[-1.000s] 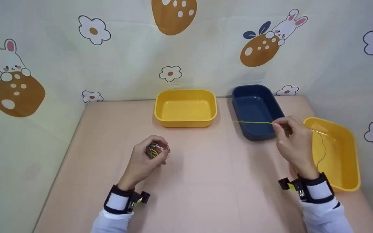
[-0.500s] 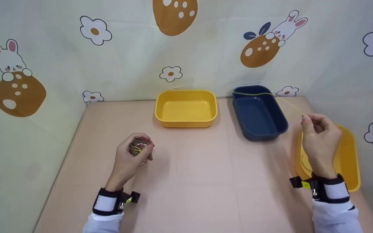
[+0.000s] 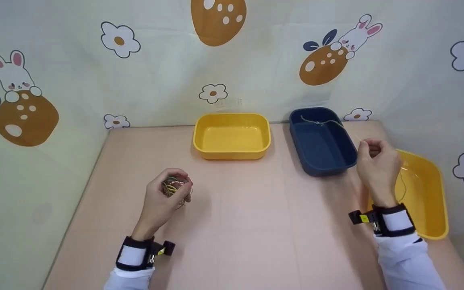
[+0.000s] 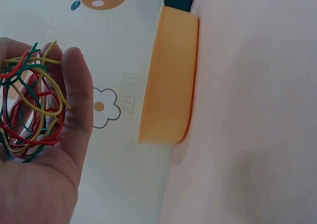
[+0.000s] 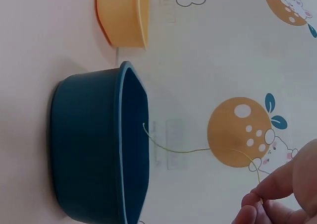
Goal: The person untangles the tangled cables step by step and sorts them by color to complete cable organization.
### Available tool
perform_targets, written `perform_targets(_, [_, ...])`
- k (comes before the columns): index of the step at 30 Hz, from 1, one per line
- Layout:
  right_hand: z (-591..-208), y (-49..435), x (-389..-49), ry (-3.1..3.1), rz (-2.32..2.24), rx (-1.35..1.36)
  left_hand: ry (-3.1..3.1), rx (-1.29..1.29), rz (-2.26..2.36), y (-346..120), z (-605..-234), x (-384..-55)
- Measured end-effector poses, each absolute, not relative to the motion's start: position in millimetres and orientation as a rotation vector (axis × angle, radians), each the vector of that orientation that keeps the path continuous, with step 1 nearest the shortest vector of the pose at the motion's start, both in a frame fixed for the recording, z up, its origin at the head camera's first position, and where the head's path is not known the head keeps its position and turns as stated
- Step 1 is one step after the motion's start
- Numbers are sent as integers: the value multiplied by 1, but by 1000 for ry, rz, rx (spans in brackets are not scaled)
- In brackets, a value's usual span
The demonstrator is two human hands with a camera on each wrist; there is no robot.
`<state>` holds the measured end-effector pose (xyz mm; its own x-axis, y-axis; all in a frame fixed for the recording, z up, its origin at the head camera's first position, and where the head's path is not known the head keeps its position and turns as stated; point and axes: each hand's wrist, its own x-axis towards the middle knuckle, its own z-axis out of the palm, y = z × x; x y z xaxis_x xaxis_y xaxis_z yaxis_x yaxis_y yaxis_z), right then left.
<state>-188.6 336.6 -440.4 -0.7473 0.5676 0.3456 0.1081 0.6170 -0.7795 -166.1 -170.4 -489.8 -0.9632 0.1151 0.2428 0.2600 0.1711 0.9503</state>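
Left hand: near the middle-left of the surface, the person's left hand has its fingers and thumb curled round a loose bundle of strings, red, green and yellow.
Right hand: over to the right, the right hand pinches one thin yellow string between thumb and fingertips.
Yellow string: it runs from the pinch, its loose end above the dark blue box.
Boxes: the blue one stands far right; one yellow box is left of it, another yellow box nearer, partly behind the right hand.
Wall: pale cloth with bunnies and flowers.
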Motion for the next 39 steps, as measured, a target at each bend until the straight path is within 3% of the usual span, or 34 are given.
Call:
perform_targets(15, [-447, 332, -214, -2730, 813, -235, -2320, -403, -1990, -162, -493, -166])
perform_targets(27, [-452, 332, -237, -2959, 706, -299, -2370, -419, -1983, -156, -494, -164])
perform_targets(39, [-455, 335, -231, -2958, 634, -211, -2373, -433, -1995, -149, -497, -163])
